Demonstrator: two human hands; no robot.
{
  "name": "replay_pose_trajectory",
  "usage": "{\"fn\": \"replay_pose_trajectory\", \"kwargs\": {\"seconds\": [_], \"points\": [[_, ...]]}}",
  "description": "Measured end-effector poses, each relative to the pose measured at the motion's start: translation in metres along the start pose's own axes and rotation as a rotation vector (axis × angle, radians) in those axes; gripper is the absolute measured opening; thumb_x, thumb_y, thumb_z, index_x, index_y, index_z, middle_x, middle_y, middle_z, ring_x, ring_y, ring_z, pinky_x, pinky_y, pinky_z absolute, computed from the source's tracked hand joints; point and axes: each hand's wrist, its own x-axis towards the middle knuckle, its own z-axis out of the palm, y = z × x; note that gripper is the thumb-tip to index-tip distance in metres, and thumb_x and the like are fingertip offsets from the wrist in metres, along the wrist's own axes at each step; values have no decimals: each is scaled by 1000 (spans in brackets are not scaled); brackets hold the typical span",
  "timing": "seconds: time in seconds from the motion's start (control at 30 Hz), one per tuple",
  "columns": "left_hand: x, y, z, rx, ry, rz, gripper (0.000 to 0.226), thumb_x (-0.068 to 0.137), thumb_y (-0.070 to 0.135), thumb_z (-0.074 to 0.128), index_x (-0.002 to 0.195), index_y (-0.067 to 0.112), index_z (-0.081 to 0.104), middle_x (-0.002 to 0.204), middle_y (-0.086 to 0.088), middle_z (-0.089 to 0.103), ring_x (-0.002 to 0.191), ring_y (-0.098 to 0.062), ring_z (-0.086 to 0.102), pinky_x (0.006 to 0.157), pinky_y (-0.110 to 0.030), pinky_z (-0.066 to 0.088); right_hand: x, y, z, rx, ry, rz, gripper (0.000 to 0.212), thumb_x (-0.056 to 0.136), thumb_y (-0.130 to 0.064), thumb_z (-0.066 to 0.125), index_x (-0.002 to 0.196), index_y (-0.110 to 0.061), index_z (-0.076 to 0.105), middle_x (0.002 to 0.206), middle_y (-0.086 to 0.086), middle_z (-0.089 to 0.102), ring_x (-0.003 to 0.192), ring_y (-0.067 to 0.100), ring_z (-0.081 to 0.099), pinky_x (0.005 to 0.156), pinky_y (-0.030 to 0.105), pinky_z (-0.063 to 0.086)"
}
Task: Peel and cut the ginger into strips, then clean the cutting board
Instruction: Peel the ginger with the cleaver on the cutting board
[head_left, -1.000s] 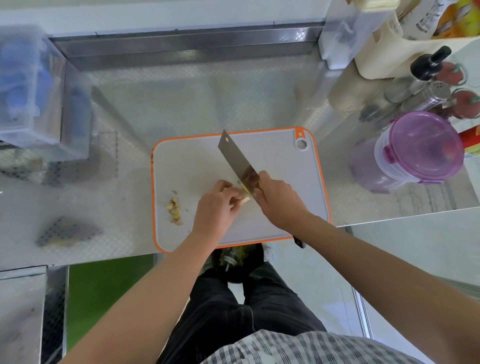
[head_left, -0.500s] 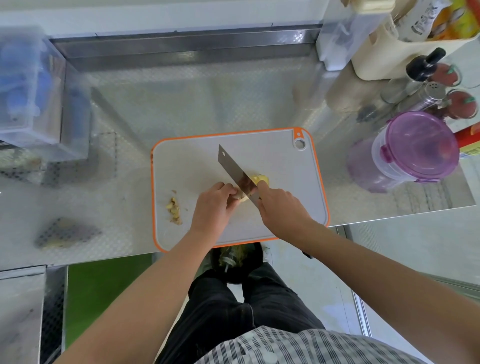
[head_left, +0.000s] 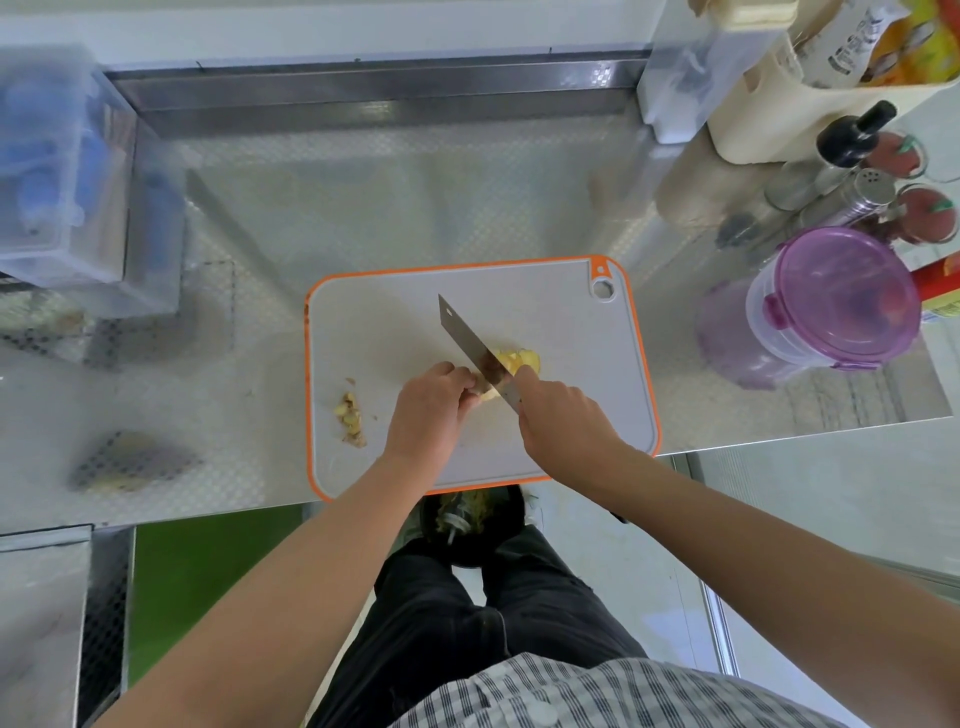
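A grey cutting board (head_left: 395, 322) with an orange rim lies on the steel counter. My right hand (head_left: 566, 415) grips a cleaver (head_left: 465, 340) whose blade stands edge-down across the board's middle. My left hand (head_left: 431, 410) pins a piece of ginger (head_left: 487, 396) against the blade's left side; most of that piece is hidden by my fingers. Yellow cut ginger slices (head_left: 519, 359) lie just right of the blade. A small heap of ginger peel (head_left: 350, 418) sits on the board's left part.
A purple-lidded plastic tub (head_left: 836, 301) stands right of the board. Bottles and a shaker (head_left: 862, 192) crowd the back right corner. A clear box (head_left: 57, 171) stands at the left. A black bin (head_left: 470, 519) sits below the counter's front edge.
The cleaver has come down through the ginger, leaving yellow slices to the right of the blade. Both hands stay in nearly the same place.
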Motion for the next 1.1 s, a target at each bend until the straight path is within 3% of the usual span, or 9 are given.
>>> {"fn": "replay_pose_trajectory", "kwargs": {"seconds": [0.2, 0.27, 0.37, 0.5, 0.8, 0.9, 1.03, 1.1], "points": [[-1, 0, 0, -34, 18, 0, 13, 72, 2, 79, 83, 7, 72, 78, -7, 66, 59, -29, 62, 54, -37, 52, 26, -15, -7, 95, -16, -13, 12, 97, -8, 38, 96, -17, 30, 85, 4, 41, 70, 23, 40, 60, 31, 30], [-1, -1, 0, -43, 23, 4, 14, 72, 4, 79, 83, 8, 72, 78, -7, 66, 60, -28, 62, 56, -36, 52, 24, -11, -6, 95, -14, -17, 9, 96, -8, 38, 100, -15, 33, 84, 4, 42, 70, 23, 41, 61, 32, 31], [0, -1, -1, -55, 14, 0, 14, 73, 5, 79, 85, 7, 73, 80, -7, 67, 62, -27, 64, 59, -37, 54, 8, 1, 1, 21, -30, -10, 21, 94, -5, 39, 115, -10, 37, 76, 3, 44, 67, 24, 47, 57, 33, 34], [-1, -1, -1, -53, 4, 14, 14, 73, 4, 79, 86, 6, 72, 80, -7, 67, 61, -28, 64, 58, -38, 55, -1, 6, 10, 0, -36, 9, 21, 94, -4, 39, 113, -10, 37, 66, -1, 38, 60, 21, 46, 50, 30, 31], [-1, -2, -1, -64, 3, 4, 12, 78, 7, 76, 90, 6, 72, 82, -7, 67, 65, -28, 64, 60, -42, 55, 32, 0, 20, 86, 32, -16, 16, 101, -17, 38, 113, -7, 39, 91, 13, 59, 78, 36, 58, 61, 35, 36], [-1, -3, 0, -62, -2, 4, 11, 78, 10, 76, 88, 7, 72, 82, -6, 67, 65, -26, 63, 60, -40, 54, 30, 8, 15, 152, 34, -11, 20, 102, -24, 37, 113, -7, 38, 89, 14, 57, 71, 33, 50, 61, 35, 35], [-1, -3, -2, -49, -4, -6, 12, 76, 9, 78, 87, 8, 73, 81, -5, 67, 65, -26, 63, 60, -36, 53, 17, 10, 2, 229, 82, -48, 12, 100, -21, 38, 94, -15, 29, 69, 5, 46, 62, 30, 43, 55, 34, 30], [-1, -3, -1, -34, -3, 0, 14, 74, 7, 78, 87, 8, 73, 81, -6, 68, 65, -28, 64, 60, -37, 54, 8, 11, -4, 197, 73, -66, 11, 100, -22, 36, 96, -13, 31, 64, 2, 40, 59, 29, 40, 54, 33, 28]]}}
